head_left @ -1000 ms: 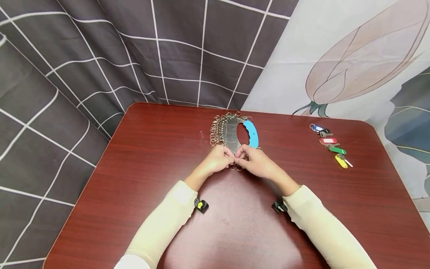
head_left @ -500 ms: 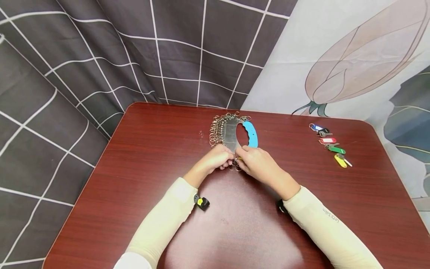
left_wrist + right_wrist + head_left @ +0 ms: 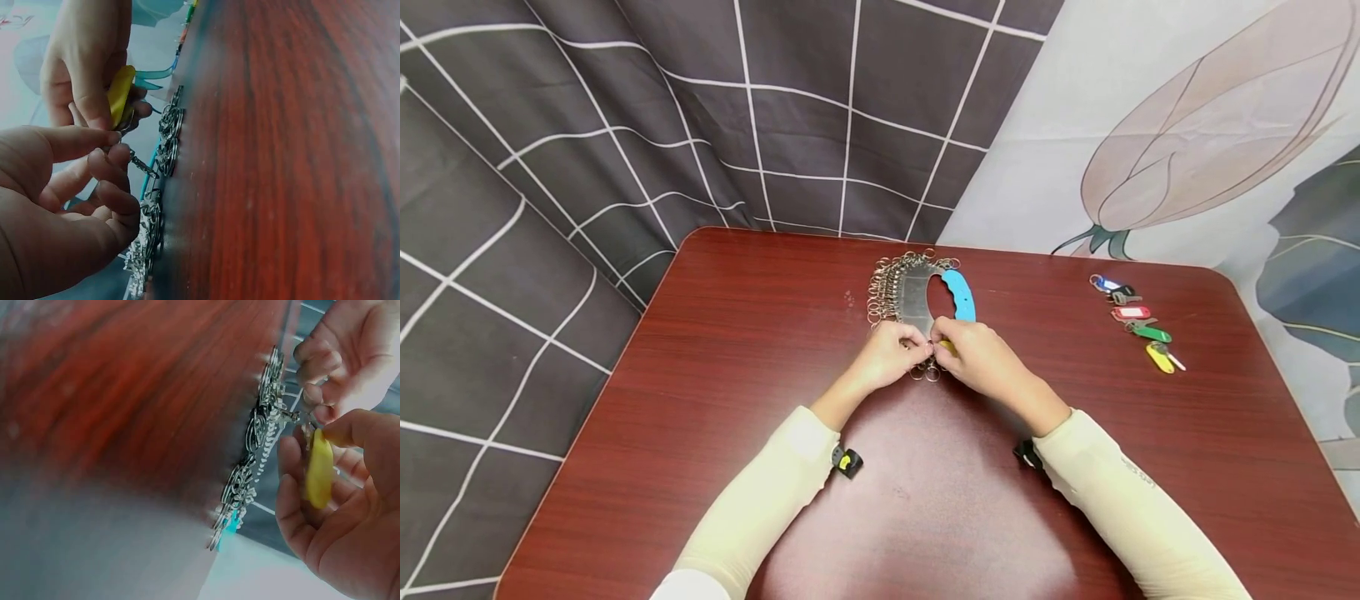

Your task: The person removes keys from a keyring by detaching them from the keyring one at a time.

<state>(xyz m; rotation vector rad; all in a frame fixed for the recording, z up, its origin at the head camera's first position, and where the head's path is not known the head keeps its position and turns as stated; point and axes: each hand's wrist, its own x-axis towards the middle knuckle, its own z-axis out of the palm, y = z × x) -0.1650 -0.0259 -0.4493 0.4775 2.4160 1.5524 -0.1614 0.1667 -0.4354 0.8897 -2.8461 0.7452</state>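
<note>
A crescent metal key holder with a blue handle (image 3: 958, 293) lies near the table's far side. Many chained split rings (image 3: 882, 292) fringe its curved edge. At its near end, my left hand (image 3: 887, 358) pinches a small split ring at the end of a short chain (image 3: 142, 164); fingertips cover most of that ring. My right hand (image 3: 981, 358), close against the left, holds a yellow key tag (image 3: 320, 470) between thumb and fingers. In the left wrist view a metal loop shows at the tag's lower end, beside the left fingertips. Whether the two rings are linked is hidden.
To the right on the wooden table (image 3: 760, 333) lie keys with a blue tag (image 3: 1108, 285), a red tag (image 3: 1131, 313), a green tag (image 3: 1152, 334) and another yellow tag (image 3: 1161, 359). A dark checked curtain (image 3: 797, 125) hangs behind the table.
Both hands stay at the holder's near end and have shifted slightly to the right. The yellow tag has turned into the right hand's grasp; the loose keys have not moved.
</note>
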